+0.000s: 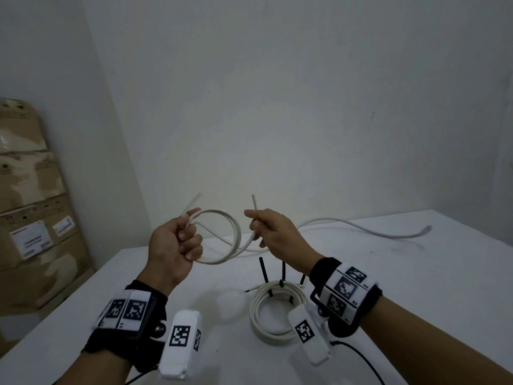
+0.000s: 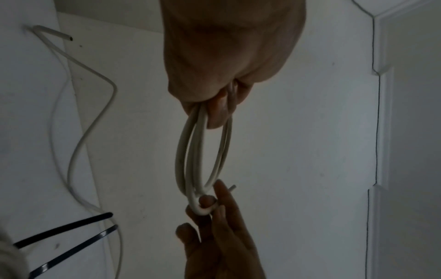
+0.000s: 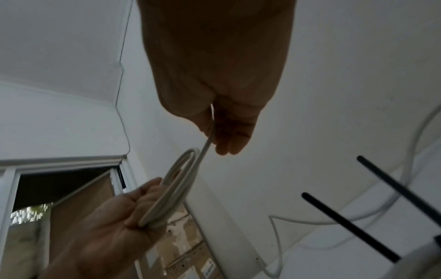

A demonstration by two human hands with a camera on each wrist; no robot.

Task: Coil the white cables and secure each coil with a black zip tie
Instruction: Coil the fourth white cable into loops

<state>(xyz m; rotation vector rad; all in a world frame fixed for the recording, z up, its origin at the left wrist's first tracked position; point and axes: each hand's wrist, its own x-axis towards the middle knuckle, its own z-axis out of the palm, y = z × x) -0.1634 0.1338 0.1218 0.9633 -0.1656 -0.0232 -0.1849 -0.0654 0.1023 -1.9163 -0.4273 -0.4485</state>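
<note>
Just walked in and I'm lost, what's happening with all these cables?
A person is coiling a white cable in the air above the table. The left hand grips the loops made so far; the right hand pinches the cable near its free end. One finished coil already lies on the table, bound with black zip ties. Another loose cable lies uncoiled behind.

Both forearms are bare. Each wrist wears a black strap (image 1: 358, 309) (square black-and-white coded tags on white panels) with a white camera pod (image 1: 181, 345) clipped below; a black cable (image 1: 363, 362) trails from the right one.
</note>
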